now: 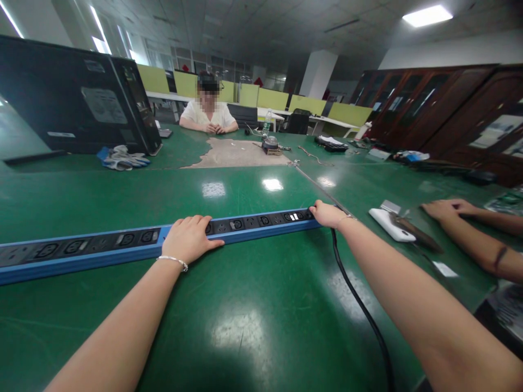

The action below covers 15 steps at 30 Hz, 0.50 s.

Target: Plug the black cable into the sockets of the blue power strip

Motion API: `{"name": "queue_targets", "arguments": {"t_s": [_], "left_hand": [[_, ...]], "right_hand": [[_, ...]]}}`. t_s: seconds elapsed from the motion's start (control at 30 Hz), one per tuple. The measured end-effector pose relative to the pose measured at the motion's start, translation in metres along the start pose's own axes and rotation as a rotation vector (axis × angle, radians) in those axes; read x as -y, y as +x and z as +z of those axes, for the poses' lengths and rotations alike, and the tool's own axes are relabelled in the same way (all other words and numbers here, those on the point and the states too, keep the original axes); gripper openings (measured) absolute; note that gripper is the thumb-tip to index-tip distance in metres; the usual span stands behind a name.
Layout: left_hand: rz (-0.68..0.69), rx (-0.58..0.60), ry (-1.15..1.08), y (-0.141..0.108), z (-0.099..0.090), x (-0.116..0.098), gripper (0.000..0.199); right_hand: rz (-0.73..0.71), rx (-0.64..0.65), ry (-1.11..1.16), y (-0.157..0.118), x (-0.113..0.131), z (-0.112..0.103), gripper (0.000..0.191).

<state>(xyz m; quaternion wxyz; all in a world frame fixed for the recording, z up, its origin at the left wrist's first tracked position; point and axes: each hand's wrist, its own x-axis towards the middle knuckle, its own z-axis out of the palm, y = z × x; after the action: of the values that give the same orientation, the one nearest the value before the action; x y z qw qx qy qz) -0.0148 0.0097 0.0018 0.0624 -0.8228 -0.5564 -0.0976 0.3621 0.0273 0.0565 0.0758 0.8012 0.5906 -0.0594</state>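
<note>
A long blue power strip (253, 228) with a row of black sockets lies across the green table, running out of view on the left. My left hand (190, 237) wraps over it near its middle, fingers on the far side and thumb along the near side. At the right end, my right hand (326, 213) grips the strip and hides its tip. A thick black power cord (355, 288) leaves that end and curves down past my right forearm toward the near edge.
A black computer case (81, 103) and gloves (122, 158) stand back left. Opposite sits a person (209, 111). Rightward lie a white device (390, 224) and another person's hands (445, 208). A bottle (267, 123) and small metal parts (272, 145) are farther back.
</note>
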Motion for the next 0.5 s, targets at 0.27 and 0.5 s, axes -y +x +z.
{"name": "queue_targets", "arguments": {"t_s": [0.27, 0.5], "left_hand": [[-0.003, 0.001, 0.004, 0.000, 0.000, 0.000, 0.071], [-0.018, 0.010, 0.018, 0.000, -0.001, -0.001, 0.070]], "right_hand": [[0.017, -0.044, 0.005, -0.004, 0.001, 0.019, 0.039], [0.017, -0.041, 0.005, -0.008, 0.003, 0.013, 0.039]]}}
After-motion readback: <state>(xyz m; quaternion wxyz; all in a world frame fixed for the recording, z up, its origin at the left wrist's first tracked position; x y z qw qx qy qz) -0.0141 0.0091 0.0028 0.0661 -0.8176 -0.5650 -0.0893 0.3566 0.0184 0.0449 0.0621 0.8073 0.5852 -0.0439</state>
